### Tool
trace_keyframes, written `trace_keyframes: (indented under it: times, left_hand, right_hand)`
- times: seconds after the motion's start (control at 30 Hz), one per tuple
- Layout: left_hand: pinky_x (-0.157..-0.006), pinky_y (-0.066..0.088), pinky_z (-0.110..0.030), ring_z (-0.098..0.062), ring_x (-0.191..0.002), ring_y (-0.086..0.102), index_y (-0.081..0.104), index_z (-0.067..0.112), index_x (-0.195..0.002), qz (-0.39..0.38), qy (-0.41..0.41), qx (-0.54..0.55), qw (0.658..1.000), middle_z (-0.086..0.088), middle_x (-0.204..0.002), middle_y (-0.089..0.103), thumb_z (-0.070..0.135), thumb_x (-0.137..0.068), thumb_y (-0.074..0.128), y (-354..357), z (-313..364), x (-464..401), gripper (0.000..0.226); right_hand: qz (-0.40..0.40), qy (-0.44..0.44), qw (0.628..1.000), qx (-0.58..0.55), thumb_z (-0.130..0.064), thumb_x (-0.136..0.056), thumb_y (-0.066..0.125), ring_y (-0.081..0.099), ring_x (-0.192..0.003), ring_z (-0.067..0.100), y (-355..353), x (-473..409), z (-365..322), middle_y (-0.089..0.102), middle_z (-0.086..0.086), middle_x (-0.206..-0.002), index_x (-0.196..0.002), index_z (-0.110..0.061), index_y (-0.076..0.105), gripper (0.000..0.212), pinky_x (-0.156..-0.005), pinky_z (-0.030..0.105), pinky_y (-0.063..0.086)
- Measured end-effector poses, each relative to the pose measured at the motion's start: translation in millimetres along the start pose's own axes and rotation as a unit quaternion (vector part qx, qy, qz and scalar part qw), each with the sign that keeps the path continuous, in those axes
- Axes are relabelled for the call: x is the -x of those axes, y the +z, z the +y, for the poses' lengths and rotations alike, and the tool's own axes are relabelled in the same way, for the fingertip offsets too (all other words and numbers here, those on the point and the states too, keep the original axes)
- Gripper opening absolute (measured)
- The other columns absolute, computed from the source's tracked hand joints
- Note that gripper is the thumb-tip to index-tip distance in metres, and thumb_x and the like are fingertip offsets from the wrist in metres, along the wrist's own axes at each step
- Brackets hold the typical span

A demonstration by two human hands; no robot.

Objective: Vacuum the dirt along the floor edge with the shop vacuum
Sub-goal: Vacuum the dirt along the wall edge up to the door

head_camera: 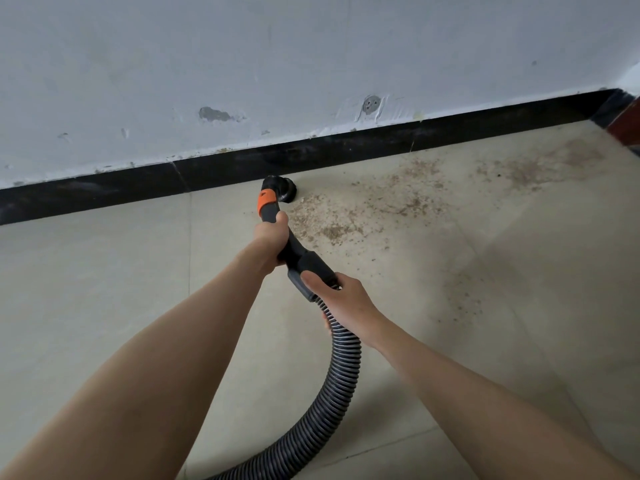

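Where the tiled floor (104, 289) meets the black skirting (311, 154), a pale scuffed wall (311, 46) rises at the far side; a reddish-brown edge (628, 123) shows at far right. Dirt (346, 220) lies scattered on the tiles to the right of the nozzle (282, 188), thinning toward the far right corner. Nozzle sits on the floor, just beside the skirting. Wand (294, 247), black with an orange band (266, 200), runs long axis near-right to far-left, tip toward the skirting. Left hand (272, 237) grips the wand just below the band, fingers wrapped round. Right hand (343, 299) grips nearer, at the cuff where the ribbed hose (332, 403) joins. Hose curves down and left toward the near edge.
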State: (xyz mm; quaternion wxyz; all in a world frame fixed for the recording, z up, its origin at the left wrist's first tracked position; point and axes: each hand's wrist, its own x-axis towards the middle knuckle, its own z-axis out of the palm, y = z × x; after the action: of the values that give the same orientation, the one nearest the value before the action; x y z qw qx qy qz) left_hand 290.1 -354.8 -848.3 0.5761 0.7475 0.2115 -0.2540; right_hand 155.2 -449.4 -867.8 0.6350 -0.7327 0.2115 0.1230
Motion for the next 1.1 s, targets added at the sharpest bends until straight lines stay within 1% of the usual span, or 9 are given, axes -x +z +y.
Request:
trace_keyframes:
  times: [0.07, 0.17, 0.23, 0.37, 0.5, 0.73, 0.83, 0.97, 1.1]
  left_hand:
    - [-0.078, 0.052, -0.041, -0.028, -0.091, 0.055, 0.041, 0.005, -0.114, -0.006, 0.006, -0.005, 1.000, -0.012, -0.099, 0.052, 0.036, -0.099, 0.038, 11, 1, 1, 0.034]
    - [-0.070, 0.049, -0.037, -0.027, -0.088, 0.055, 0.042, 0.004, -0.121, -0.017, 0.010, -0.010, 1.000, -0.009, -0.090, 0.051, 0.037, -0.100, 0.037, 27, 1, 3, 0.040]
    - [-0.064, 0.048, -0.035, -0.024, -0.081, 0.055, 0.042, 0.003, -0.122, -0.024, 0.011, -0.014, 1.000, -0.007, -0.084, 0.049, 0.038, -0.100, 0.037, 36, 1, 5, 0.042]
    - [-0.058, 0.047, -0.032, -0.020, -0.073, 0.053, 0.042, 0.004, -0.126, -0.036, 0.017, -0.020, 0.999, -0.006, -0.084, 0.049, 0.041, -0.099, 0.038, 54, 4, 3, 0.046]
    - [-0.051, 0.044, -0.028, -0.017, -0.069, 0.052, 0.043, 0.004, -0.127, -0.039, 0.027, -0.037, 0.998, -0.005, -0.082, 0.048, 0.041, -0.099, 0.039, 72, 9, -6, 0.047]
    - [-0.053, 0.042, -0.028, -0.017, -0.070, 0.050, 0.041, 0.004, -0.127, -0.037, 0.055, -0.095, 0.993, -0.004, -0.082, 0.047, 0.041, -0.099, 0.037, 98, 21, -26, 0.046]
    - [-0.051, 0.041, -0.027, -0.016, -0.067, 0.050, 0.042, 0.004, -0.126, -0.042, 0.073, -0.138, 0.987, -0.004, -0.081, 0.048, 0.041, -0.099, 0.036, 110, 30, -31, 0.046]
    - [-0.052, 0.040, -0.025, -0.015, -0.067, 0.049, 0.044, 0.006, -0.121, -0.073, 0.090, -0.173, 0.978, -0.003, -0.080, 0.047, 0.042, -0.099, 0.036, 128, 36, -31, 0.043]
    - [-0.051, 0.040, -0.025, -0.015, -0.066, 0.049, 0.044, 0.005, -0.121, -0.099, 0.111, -0.204, 0.968, -0.004, -0.081, 0.048, 0.041, -0.099, 0.037, 137, 39, -28, 0.044]
  right_hand:
    - [0.008, 0.005, 1.000, -0.005, -0.055, -0.083, 0.066, 0.052, -0.054, 0.019, -7, 2, 4, 0.055, 0.005, -0.065, -0.078, -0.011, 0.052, 0.046, -0.059, 0.032, 0.045]
    - [0.024, 0.008, 1.000, -0.016, -0.054, -0.084, 0.065, 0.051, -0.051, 0.017, -17, 5, 10, 0.054, 0.004, -0.064, -0.076, -0.012, 0.052, 0.044, -0.056, 0.029, 0.044]
    - [0.040, 0.002, 0.999, -0.015, -0.054, -0.083, 0.065, 0.051, -0.051, 0.017, -23, 5, 14, 0.054, 0.004, -0.063, -0.075, -0.013, 0.052, 0.044, -0.057, 0.030, 0.043]
    - [0.075, 0.001, 0.997, -0.023, -0.055, -0.081, 0.066, 0.052, -0.055, 0.018, -34, 1, 22, 0.054, 0.003, -0.063, -0.073, -0.013, 0.052, 0.045, -0.060, 0.033, 0.044]
    - [0.089, 0.010, 0.995, -0.034, -0.055, -0.081, 0.066, 0.052, -0.055, 0.018, -47, -8, 26, 0.055, 0.003, -0.063, -0.072, -0.014, 0.052, 0.044, -0.059, 0.032, 0.043]
    - [0.106, 0.023, 0.993, -0.055, -0.050, -0.084, 0.066, 0.052, -0.053, 0.014, -61, -29, 28, 0.056, 0.002, -0.062, -0.075, -0.016, 0.053, 0.038, -0.053, 0.025, 0.040]
    - [0.125, 0.029, 0.989, -0.066, -0.051, -0.085, 0.064, 0.053, -0.050, 0.013, -65, -35, 28, 0.057, 0.002, -0.063, -0.077, -0.015, 0.054, 0.038, -0.050, 0.023, 0.042]
    - [0.157, 0.037, 0.983, -0.090, -0.053, -0.084, 0.062, 0.055, -0.046, 0.014, -68, -35, 32, 0.058, 0.004, -0.063, -0.080, -0.014, 0.056, 0.040, -0.051, 0.026, 0.043]
    - [0.163, 0.052, 0.977, -0.124, -0.048, -0.087, 0.061, 0.050, -0.038, 0.014, -69, -31, 31, 0.055, 0.005, -0.057, -0.080, -0.012, 0.055, 0.037, -0.044, 0.024, 0.041]
